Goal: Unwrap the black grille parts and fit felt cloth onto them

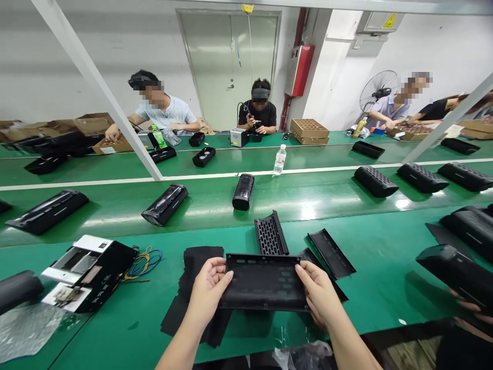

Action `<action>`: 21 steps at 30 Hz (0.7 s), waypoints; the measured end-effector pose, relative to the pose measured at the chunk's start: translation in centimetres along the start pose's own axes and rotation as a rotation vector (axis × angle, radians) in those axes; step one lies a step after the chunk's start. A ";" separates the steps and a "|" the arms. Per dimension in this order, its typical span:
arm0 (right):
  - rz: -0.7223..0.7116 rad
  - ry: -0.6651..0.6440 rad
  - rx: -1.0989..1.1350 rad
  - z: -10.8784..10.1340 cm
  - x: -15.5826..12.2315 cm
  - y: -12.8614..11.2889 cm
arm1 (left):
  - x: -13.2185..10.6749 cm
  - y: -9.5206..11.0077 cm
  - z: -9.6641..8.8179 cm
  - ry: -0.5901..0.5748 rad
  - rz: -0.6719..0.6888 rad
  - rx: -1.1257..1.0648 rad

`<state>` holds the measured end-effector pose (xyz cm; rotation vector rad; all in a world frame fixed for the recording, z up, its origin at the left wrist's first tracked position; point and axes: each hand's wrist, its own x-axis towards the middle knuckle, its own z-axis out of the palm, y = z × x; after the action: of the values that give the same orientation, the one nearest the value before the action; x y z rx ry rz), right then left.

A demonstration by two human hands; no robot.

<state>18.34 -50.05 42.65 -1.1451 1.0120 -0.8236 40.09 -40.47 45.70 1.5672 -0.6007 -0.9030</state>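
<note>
Between my two hands a black plastic speaker-like housing panel (265, 285) is held above the bench edge, its hollow inner side facing me. My left hand (211, 285) grips its left end, thumb on the inner face. At the right end my right hand (318, 288) is closed the same way, thumb over the upper corner. Faint slots show through the panel's sheet-like lining. Just beyond it lies a perforated black panel (270, 234). Another black panel (332, 253) rests to the right of that. Black sheets (200, 262) are piled by my left hand.
A white-and-black machine (87, 272) with coiled wires stands at left, near bubble wrap (29, 331). Black housings (243, 191) sit along the green conveyor (308, 198). A bottle (280, 160) stands beyond. Co-workers sit opposite; another person's hand (472, 306) holds a housing at right.
</note>
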 end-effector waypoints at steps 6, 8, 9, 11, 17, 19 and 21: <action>0.086 -0.112 -0.025 -0.4 -0.1 -0.5 | -0.2 0.0 0.1 -0.010 -0.034 0.040; 0.112 -0.138 -0.025 -0.8 -0.1 -0.2 | -0.1 -0.3 0.3 -0.022 -0.039 0.051; 0.131 -0.150 -0.017 -1.0 -0.1 0.1 | 0.0 -0.5 0.4 -0.035 -0.043 0.057; 0.172 -0.156 0.040 -1.7 0.2 1.2 | 0.2 -1.0 0.6 -0.073 -0.063 0.066; 0.256 0.397 0.353 -7.3 1.5 7.7 | 1.2 -3.3 -1.7 -0.052 -0.064 0.257; 0.213 0.581 0.375 -9.6 1.8 10.5 | 1.6 -4.7 -3.7 -0.024 -0.057 0.467; 0.195 0.665 0.368 -11.2 1.9 13.0 | 1.7 -6.4 -5.8 -0.013 -0.065 0.773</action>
<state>8.72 -52.41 28.50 -0.4435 1.4124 -1.2069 45.08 -37.20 39.28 2.2758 -0.9857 -0.7634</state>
